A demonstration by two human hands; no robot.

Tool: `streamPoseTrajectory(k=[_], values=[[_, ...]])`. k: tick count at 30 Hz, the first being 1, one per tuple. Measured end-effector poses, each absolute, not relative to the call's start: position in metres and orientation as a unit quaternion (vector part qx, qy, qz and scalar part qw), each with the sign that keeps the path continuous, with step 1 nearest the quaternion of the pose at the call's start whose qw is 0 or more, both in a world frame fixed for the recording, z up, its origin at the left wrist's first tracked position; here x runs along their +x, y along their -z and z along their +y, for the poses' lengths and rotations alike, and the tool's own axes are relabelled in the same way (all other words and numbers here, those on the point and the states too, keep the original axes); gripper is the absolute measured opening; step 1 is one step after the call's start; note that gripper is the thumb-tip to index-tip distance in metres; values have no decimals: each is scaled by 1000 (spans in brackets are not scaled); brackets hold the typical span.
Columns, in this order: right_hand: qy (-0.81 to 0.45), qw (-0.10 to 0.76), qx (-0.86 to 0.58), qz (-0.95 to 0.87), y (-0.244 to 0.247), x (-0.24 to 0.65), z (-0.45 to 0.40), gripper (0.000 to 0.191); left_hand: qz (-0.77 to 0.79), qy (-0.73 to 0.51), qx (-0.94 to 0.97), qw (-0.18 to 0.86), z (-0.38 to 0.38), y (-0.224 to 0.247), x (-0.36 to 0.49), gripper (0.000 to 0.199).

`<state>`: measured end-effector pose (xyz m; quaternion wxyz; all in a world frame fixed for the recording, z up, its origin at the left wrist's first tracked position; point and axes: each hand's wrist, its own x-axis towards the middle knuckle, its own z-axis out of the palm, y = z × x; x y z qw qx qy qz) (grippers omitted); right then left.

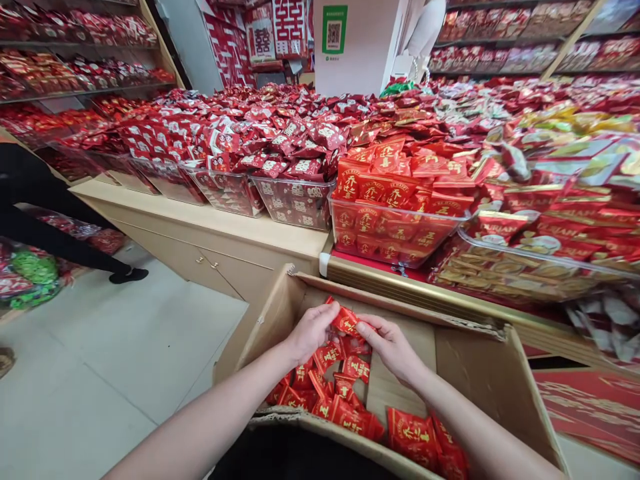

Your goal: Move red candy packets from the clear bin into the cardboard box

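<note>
Between my two hands is a small red candy packet (346,321) with gold characters, above an opened cardboard box (400,343). My left hand (314,330) pinches its left end, and my right hand (390,343) grips its right end with thumb and fingers. Several more red packets (327,357) lie loose in the left part of the box, below my hands. Others (415,433) are at the near right, partly behind my right forearm. Bare cardboard shows on the box floor under my right hand.
Clear plastic bins, one full of red packets (395,200), line the counter (220,220) ahead. Beside it, another bin (530,260) holds durian packets. Shelves of packets (75,67) stand left. One person's leg (60,207) reaches over the tiled floor; another person's sleeve (430,27) shows behind.
</note>
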<state>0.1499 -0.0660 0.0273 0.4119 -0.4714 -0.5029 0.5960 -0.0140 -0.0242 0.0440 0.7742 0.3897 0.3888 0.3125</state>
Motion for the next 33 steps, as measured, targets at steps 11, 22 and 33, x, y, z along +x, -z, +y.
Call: streamPoseTrajectory(k=[11, 22, 33], values=[[-566, 486, -483, -458, -28, 146, -73, 51, 396, -340, 417, 744, -26, -47, -14, 35], [-599, 478, -499, -405, -21, 147, -69, 30, 404, -295, 487, 716, -27, -45, -12, 33], [-381, 446, -466, -663, -45, 150, -55, 24, 347, -337, 542, 687, -22, -33, -25, 36]])
